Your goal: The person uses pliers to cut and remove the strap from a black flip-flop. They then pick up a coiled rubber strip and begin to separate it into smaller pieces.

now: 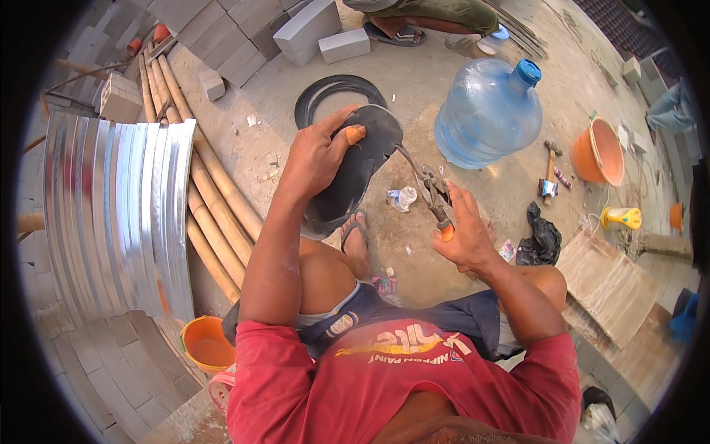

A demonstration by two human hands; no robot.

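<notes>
My left hand is raised in front of my lap, with thumb and fingers gripping a flat black oval piece by its side. I cannot tell exactly what the black piece is; its surface is smooth and one end is rounded. My right hand closes around the near end of a rusty metal tool with a bulky middle and a thin bent shaft. The shaft's far end meets the black piece's right edge. Below them my foot in a sandal rests on the concrete floor.
A big blue water bottle, a hammer and an orange bucket stand or lie right. Coiled black hose lies ahead. Bamboo poles and corrugated metal sheet are left. Another person's leg shows at the top.
</notes>
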